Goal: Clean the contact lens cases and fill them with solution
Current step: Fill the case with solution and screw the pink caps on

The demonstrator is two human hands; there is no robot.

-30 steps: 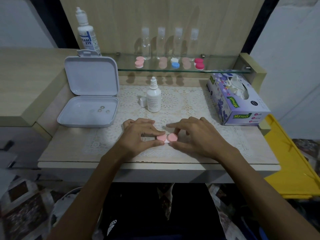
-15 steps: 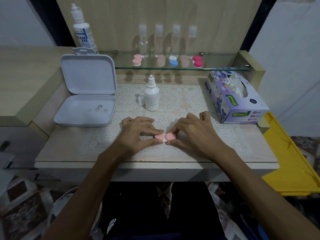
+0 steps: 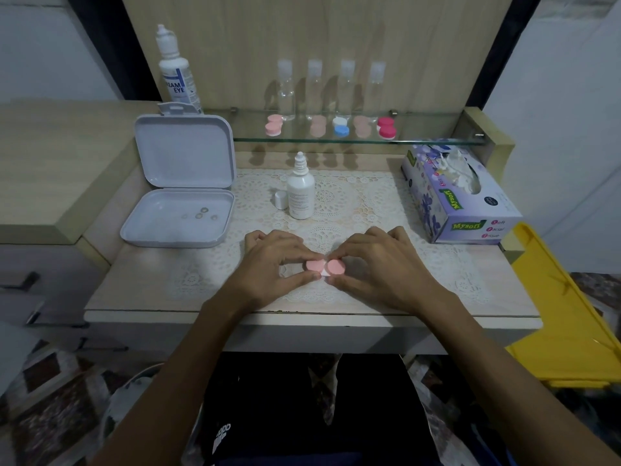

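Still, I see both hands pinching the pink lens case [image 3: 325, 266], left hand [image 3: 274, 264] and right hand [image 3: 376, 264] unmoved, on the lace-covered table [image 3: 141, 290].

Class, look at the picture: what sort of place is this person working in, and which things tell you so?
Probably a dressing table at home: a lace mat covers the top, a tissue box stands at the right, and a glass shelf holds lens cases and small bottles.
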